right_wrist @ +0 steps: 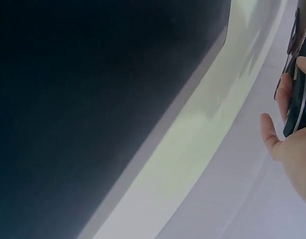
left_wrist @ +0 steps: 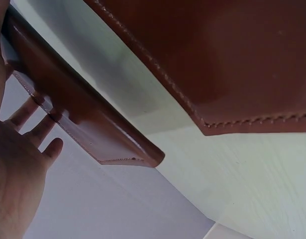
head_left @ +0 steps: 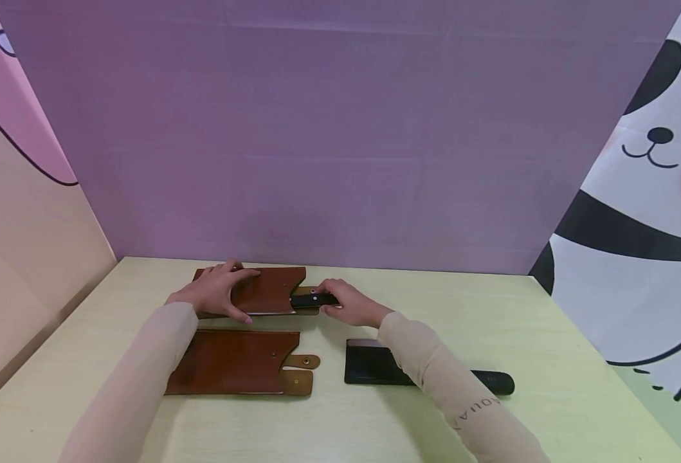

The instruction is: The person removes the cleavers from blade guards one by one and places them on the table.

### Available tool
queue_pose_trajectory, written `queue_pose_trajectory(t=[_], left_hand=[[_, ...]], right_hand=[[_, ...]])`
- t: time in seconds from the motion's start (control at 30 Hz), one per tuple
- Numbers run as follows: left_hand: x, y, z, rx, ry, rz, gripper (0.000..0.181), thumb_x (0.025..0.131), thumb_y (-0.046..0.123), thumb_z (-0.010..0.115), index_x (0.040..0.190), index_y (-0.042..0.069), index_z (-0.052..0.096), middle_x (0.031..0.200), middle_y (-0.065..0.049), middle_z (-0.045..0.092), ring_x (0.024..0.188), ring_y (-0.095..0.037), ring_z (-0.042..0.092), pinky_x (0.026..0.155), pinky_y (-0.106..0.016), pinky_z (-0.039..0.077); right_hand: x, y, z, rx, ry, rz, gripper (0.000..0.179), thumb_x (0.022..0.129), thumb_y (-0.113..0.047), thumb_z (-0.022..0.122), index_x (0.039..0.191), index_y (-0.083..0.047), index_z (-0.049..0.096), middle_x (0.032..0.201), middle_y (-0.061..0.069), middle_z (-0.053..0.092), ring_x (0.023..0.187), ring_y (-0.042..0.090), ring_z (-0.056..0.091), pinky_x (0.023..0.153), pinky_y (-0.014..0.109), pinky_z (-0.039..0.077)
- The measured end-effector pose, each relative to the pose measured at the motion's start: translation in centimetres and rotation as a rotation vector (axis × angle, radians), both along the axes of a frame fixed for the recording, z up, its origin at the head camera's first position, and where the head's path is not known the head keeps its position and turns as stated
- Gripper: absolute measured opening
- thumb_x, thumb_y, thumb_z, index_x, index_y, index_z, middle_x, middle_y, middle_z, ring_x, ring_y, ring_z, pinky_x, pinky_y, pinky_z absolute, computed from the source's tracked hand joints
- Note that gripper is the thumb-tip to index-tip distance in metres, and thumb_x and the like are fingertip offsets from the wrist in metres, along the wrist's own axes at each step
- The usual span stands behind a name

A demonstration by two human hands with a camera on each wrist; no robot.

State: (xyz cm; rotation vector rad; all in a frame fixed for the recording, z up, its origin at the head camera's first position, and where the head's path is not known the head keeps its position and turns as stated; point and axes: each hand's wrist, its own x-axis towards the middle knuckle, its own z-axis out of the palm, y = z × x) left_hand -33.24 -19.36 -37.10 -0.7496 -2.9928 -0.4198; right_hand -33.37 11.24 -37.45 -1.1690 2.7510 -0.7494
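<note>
At the back of the table, my left hand spans a brown leather knife sheath, fingers over its far edge and thumb at the near edge. The left wrist view shows the fingers along the edge of this sheath. From its notched end sticks a black knife handle, which my right hand pinches between thumb and fingers. In the right wrist view the handle lies within the fingers. The blade is hidden inside the sheath.
A second brown sheath with a tan snap strap lies in front of the first, partly under the left sleeve. Under my right forearm lies a cleaver with a black blade and black handle. A purple backdrop rises behind the table.
</note>
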Motion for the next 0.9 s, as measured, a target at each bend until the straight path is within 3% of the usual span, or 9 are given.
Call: queue_pose_trajectory(t=[0.9], left_hand=[[0.71,0.12,0.18,0.03,0.021,-0.002,0.095,0.057,0.056,0.079,0.137,0.021,0.042,0.128,-0.012,0.04,0.117,-0.035,0.04,0.098,-0.061,0.028]], right_hand=[[0.09,0.44,-0.43,-0.047,0.033,-0.027,0.027,0.086,-0.005,0.057,0.112,-0.004,0.052,0.107,0.011,0.059,0.098,0.021,0.046,0.089,0.038,0.041]])
